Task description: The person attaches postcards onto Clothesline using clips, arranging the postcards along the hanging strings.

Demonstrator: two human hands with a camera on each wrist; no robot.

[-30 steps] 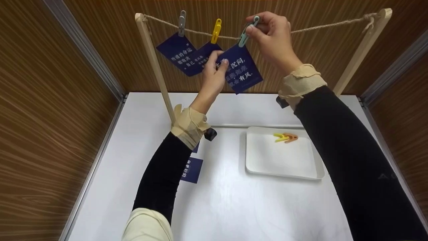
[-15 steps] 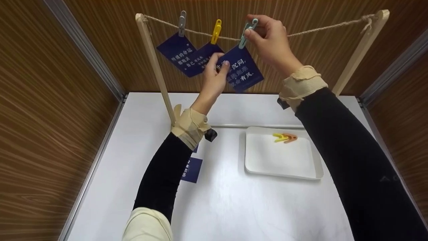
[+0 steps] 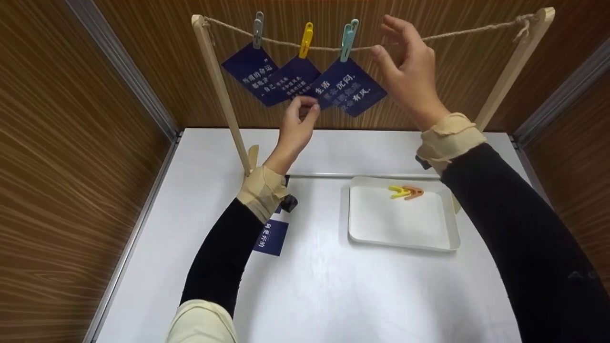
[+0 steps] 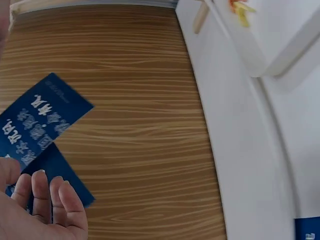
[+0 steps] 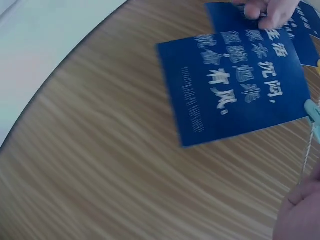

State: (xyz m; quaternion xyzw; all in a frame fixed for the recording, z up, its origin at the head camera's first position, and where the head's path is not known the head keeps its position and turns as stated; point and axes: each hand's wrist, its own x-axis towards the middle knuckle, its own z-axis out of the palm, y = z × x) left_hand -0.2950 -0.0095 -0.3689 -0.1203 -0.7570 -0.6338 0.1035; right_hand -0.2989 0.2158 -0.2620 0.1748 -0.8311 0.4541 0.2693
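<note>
tabletop (image 3: 362, 295) white; wood-grain walls (image 3: 62, 200) three sides; cards (image 3: 355, 90) hanging above

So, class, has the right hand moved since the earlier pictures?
Yes: in the head view, the right hand has come off the teal peg and moved right, nearer the right post.

Up and right of the left hand (image 3: 295, 126), a card (image 3: 352, 88) hangs from the rope (image 3: 462, 33), left of the right hand (image 3: 412, 71). Two cards (image 3: 248, 71) hang above and left of the left hand. Below the right hand, a tray (image 3: 398, 221) with two pegs (image 3: 413, 192) sits on the table (image 3: 333, 295).
</note>
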